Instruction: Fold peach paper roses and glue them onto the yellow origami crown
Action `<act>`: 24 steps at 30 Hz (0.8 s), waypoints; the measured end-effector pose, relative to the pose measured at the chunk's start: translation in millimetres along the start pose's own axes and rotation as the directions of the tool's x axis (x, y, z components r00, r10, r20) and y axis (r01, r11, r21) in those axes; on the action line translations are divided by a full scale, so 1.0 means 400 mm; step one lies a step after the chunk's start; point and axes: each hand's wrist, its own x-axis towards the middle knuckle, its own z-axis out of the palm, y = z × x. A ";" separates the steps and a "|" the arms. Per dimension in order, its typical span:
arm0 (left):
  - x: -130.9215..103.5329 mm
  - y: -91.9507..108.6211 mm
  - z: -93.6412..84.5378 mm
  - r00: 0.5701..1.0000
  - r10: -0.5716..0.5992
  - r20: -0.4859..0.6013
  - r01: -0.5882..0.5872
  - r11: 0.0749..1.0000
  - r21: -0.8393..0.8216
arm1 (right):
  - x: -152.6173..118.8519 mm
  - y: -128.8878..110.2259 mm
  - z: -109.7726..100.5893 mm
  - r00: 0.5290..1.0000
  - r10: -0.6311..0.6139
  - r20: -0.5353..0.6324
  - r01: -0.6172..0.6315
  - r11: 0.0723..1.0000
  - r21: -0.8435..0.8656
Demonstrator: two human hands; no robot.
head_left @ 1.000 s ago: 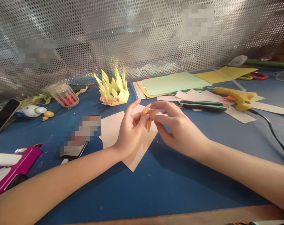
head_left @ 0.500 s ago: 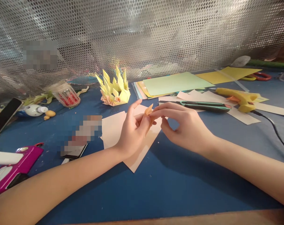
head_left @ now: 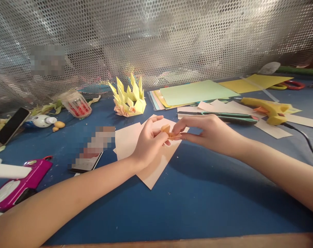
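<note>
Orange paper, folded into a small petal-like piece (head_left: 165, 128), sits between my two hands near the centre of the frame. My left hand (head_left: 147, 144) pinches it between thumb and fingers; my right hand (head_left: 210, 132) has thumb and fingertips nearly closed on its right side. Curved, pointed shapes are already formed in it, but how many folds are left I cannot tell. Flat pale pink paper sheets (head_left: 156, 167) lie below, on the blue table (head_left: 198, 210). Upper centre, a spiky yellow paper crown (head_left: 129, 103) stands assembled.
</note>
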 end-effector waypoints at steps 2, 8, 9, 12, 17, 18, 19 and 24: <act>0.000 0.005 0.000 1.000 0.002 0.030 -0.001 1.000 -0.010 | 0.002 -0.002 -0.002 0.997 0.067 0.025 -0.068 0.995 0.070; -0.001 0.006 0.000 0.996 0.047 0.080 -0.045 0.999 -0.027 | 0.007 -0.012 0.004 0.984 0.180 0.000 -0.174 0.948 0.266; -0.002 0.005 0.000 0.995 0.058 0.082 -0.056 0.998 -0.023 | 0.007 -0.013 0.006 0.984 0.176 -0.008 -0.168 0.949 0.268; -0.005 0.001 0.000 0.993 0.078 0.084 -0.078 0.997 -0.009 | 0.004 -0.016 0.012 0.991 0.121 -0.061 -0.107 0.976 0.190; -0.004 0.001 0.000 0.994 0.088 0.069 -0.089 0.996 0.012 | -0.003 -0.022 0.016 0.985 -0.126 -0.115 0.122 0.992 -0.044; -0.002 0.001 0.000 0.993 0.095 0.067 -0.096 0.995 0.012 | -0.004 -0.022 0.016 0.978 -0.176 -0.113 0.168 0.983 -0.078; -0.001 0.001 -0.001 0.992 0.105 0.067 -0.106 0.994 0.009 | -0.005 -0.023 0.016 0.971 -0.215 -0.109 0.203 0.973 -0.106; 0.006 -0.012 -0.007 0.979 0.189 0.071 -0.189 0.982 -0.007 | -0.010 -0.025 0.016 0.974 -0.192 -0.122 0.171 0.972 -0.162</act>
